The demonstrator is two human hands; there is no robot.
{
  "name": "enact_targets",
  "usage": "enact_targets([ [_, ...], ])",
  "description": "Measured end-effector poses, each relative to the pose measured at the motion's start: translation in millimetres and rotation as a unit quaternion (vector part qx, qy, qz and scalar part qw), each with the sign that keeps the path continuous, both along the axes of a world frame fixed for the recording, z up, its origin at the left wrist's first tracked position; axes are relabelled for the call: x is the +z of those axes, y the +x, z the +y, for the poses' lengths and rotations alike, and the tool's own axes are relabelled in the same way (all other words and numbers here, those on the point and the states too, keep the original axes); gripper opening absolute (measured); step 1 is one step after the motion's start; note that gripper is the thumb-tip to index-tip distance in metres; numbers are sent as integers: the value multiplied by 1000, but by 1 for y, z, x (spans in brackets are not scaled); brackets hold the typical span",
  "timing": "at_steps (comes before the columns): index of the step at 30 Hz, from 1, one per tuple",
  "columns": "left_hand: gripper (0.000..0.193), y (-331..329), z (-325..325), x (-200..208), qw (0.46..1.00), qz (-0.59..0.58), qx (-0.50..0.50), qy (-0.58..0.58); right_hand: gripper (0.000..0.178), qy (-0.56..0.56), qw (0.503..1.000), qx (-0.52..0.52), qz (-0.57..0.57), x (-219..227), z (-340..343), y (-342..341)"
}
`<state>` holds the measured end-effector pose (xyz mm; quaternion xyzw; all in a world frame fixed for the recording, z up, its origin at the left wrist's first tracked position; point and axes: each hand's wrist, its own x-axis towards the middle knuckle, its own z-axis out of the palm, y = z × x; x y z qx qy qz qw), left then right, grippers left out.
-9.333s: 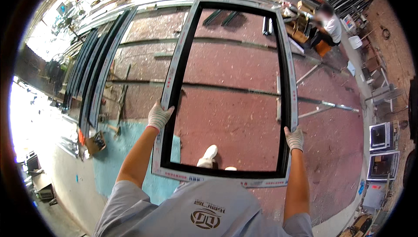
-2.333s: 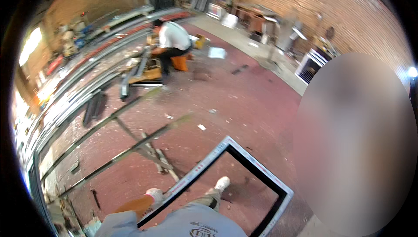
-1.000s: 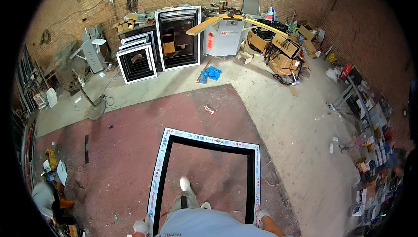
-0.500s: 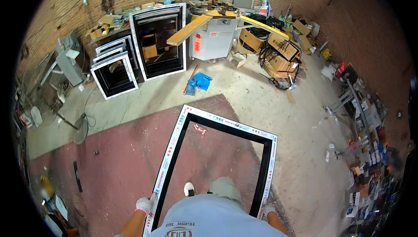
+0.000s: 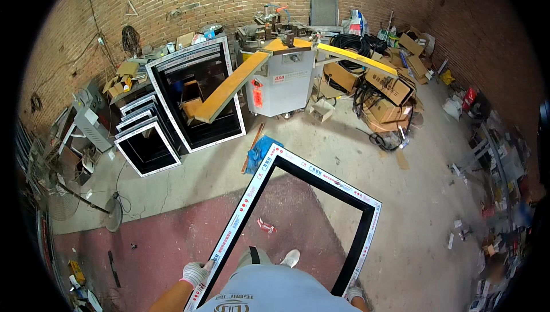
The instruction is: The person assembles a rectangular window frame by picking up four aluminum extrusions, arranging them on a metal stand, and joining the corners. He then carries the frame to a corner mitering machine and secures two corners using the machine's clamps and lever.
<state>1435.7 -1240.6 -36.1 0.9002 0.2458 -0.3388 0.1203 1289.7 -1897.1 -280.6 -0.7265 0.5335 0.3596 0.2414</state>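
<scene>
In front of my body I carry a large rectangular window frame [image 5: 234, 222], black inside with white printed protective film on its face. My gloved left hand [image 5: 196, 273] is closed round its left side bar. At the lower right, my gloved right hand [image 5: 355, 292] grips the opposite bar, though its fingers are partly hidden behind the frame. The frame's near end is covered by my shirt. Through the opening show the floor, a red crumpled wrapper [image 5: 266, 225] and my white shoe.
Large window frames [image 5: 153, 85] lean upright at the back left, beside several smaller frames [image 5: 150, 166]. A grey machine [image 5: 279, 91] with yellow side arms stands behind. Cardboard boxes [image 5: 389, 111] and cables are heaped right of it. A blue cloth [image 5: 260, 154] lies on the floor; a fan [image 5: 113, 212] stands left.
The held frame has turned clockwise and shifted right, its far corner now overlapping the blue cloth. The view has risen toward the back wall, and a foot has stepped forward.
</scene>
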Motion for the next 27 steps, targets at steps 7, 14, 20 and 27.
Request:
enact_targets([
  [7,73,192,-72,48,991,-89,7,-100,89,-44,977,-119,-174,80,-50,195],
  [14,75,399,-94,43,988,-80,-74,-109,81,-149,976,-16,-160,133,-78,378],
  [20,70,577,-111,106,985,-73,-42,-153,76,-160,953,-48,-253,185,-72,555],
  [27,65,744,-143,126,990,-75,-22,-114,72,-152,929,-27,-336,210,-98,732],
])
